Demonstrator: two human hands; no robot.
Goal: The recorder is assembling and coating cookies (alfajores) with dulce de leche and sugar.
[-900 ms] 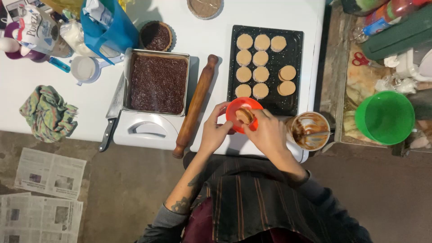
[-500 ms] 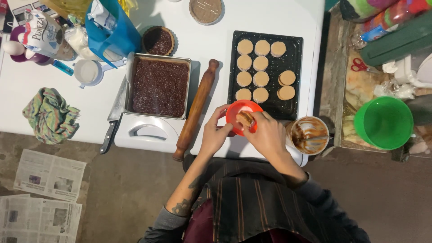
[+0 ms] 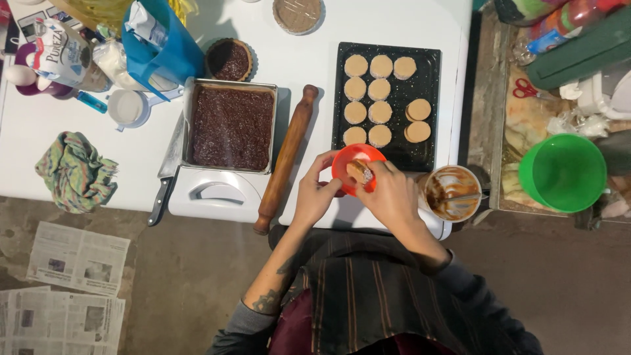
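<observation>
- A wooden rolling pin (image 3: 286, 158) lies slantwise on the white bench (image 3: 46, 125).
- A metal baking pan of dark brown cake (image 3: 231, 125) sits left of it; a black-handled knife (image 3: 167, 172) lies along that pan's left side.
- A green plastic bowl (image 3: 562, 173) stands at the far right.
- A crumpled striped cloth (image 3: 73, 171) rests at the bench's left edge.
- Newspaper sheets (image 3: 72, 260) lie on the floor.
- A small round tart tin (image 3: 229, 60) sits above the pan.

- White worktop (image 3: 39, 141), evenly lit, no hard shadows.
- Bare grey concrete floor (image 3: 177, 289) below, stained in patches.
- Newspaper sheets (image 3: 72, 263) spread flat on floor at lower left.
- Worn wooden side surface (image 3: 490, 98) to right, cluttered.
</observation>
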